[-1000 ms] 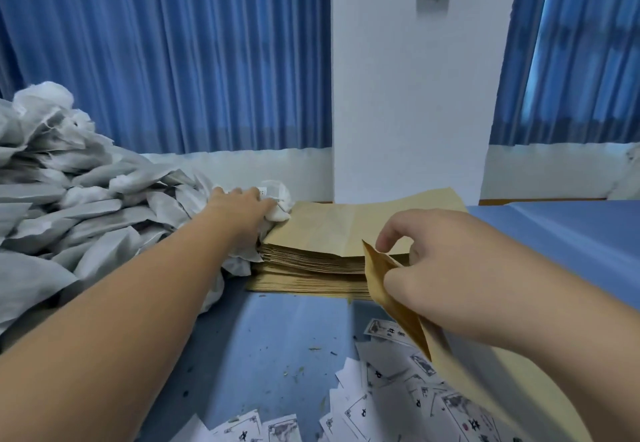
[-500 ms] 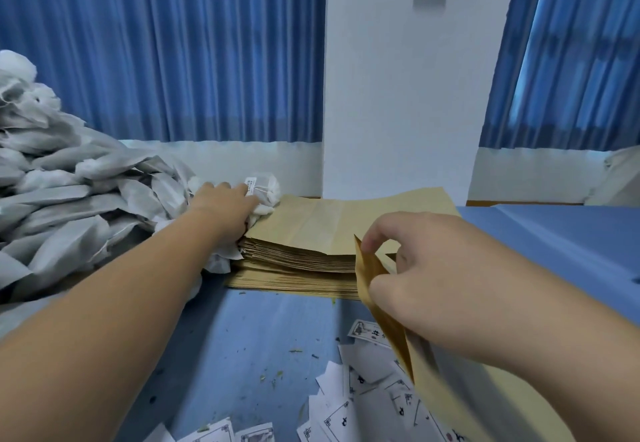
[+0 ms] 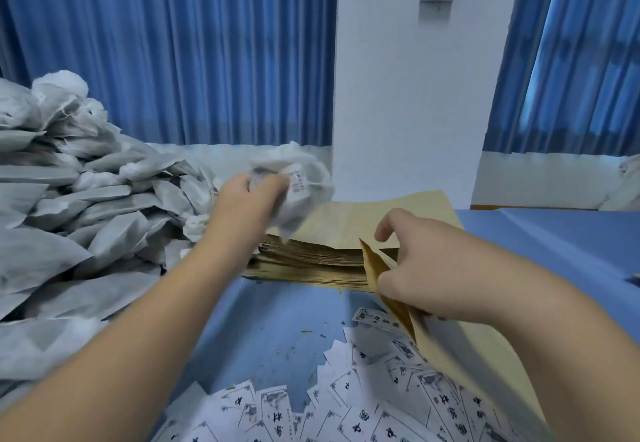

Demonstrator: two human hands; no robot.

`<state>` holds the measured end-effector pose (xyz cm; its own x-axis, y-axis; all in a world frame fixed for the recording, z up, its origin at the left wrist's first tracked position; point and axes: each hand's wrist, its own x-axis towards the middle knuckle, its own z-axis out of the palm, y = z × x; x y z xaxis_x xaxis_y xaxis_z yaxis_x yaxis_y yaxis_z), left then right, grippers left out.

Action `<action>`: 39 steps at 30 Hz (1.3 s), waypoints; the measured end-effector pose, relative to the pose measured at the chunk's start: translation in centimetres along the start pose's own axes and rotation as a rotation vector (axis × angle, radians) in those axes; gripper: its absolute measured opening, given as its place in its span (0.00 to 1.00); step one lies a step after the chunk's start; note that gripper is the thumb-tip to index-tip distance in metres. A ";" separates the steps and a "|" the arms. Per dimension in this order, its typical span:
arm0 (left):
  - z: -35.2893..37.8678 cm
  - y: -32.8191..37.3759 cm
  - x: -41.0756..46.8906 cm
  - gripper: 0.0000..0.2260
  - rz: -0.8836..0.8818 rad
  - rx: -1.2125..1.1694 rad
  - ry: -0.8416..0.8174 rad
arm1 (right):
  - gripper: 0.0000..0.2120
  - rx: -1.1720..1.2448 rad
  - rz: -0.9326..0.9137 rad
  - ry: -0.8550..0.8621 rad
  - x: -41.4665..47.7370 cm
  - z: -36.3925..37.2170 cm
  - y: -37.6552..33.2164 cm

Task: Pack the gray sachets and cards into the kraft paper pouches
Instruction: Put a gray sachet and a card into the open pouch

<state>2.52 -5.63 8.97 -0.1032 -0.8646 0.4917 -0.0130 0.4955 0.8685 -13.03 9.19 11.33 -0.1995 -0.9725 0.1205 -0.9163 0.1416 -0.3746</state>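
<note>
Left hand (image 3: 246, 199) is clamped on a gray sachet (image 3: 302, 196), held above the edge of the pouch stack (image 3: 313, 255). Right hand (image 3: 433, 268) pinches one pouch (image 3: 372, 263) at its mouth, over the cards (image 3: 346, 417) on the worktop. Loading the sachet looks like the step in hand; next, the mouth must be spread wide enough.
</note>
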 end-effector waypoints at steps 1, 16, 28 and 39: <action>0.6 0.6 -1.5 0.07 -0.083 -0.217 -0.057 | 0.16 0.005 0.006 -0.020 0.0 -0.1 0.1; 3.0 0.3 -5.9 0.19 -0.497 -0.568 -0.497 | 0.15 0.149 -0.018 0.093 0.4 -1.3 1.8; 1.3 0.0 -4.6 0.15 -0.764 -0.399 -0.763 | 0.21 0.161 0.014 0.083 0.8 -0.8 1.6; 2.1 0.6 -5.3 0.10 -0.633 0.057 -0.715 | 0.24 0.139 -0.012 -0.020 0.9 0.1 1.2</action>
<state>0.94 -0.52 6.76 -0.6431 -0.7275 -0.2391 -0.3214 -0.0270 0.9466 -14.24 8.50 10.91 -0.1809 -0.9776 0.1078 -0.8612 0.1045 -0.4974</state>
